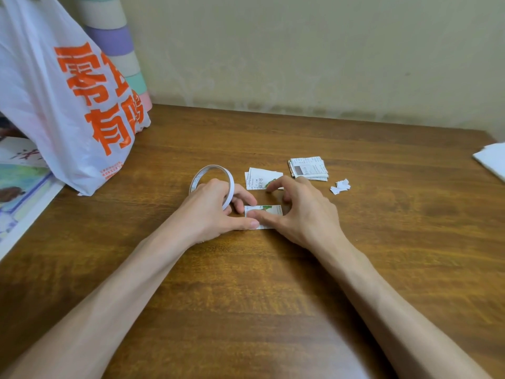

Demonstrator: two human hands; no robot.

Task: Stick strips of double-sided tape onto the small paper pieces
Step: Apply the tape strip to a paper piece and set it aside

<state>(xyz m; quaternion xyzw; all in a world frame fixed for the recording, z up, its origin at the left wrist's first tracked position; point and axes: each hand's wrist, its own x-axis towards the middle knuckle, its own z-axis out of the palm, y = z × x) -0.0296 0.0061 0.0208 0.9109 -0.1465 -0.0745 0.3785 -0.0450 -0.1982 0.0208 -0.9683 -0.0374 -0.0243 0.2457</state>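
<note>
A white roll of double-sided tape [203, 172] stands on edge on the wooden table [273, 283], and my left hand [213, 212] grips its near side. The left thumb reaches onto a small printed paper piece [272, 210] lying flat between my hands. My right hand [303, 209] presses its thumb down on that same piece, with its other fingers arched above the table. A second paper piece [259, 177] lies just behind, and a small stack of cut pieces [308, 166] sits further right.
A white plastic bag with orange print [62, 97] stands at the left, with stacked coloured rolls [117, 39] behind it and printed sheets [19, 184] beside it. Torn white scraps [340, 186] lie right of the stack. White paper [492, 160] sits at the table's right edge.
</note>
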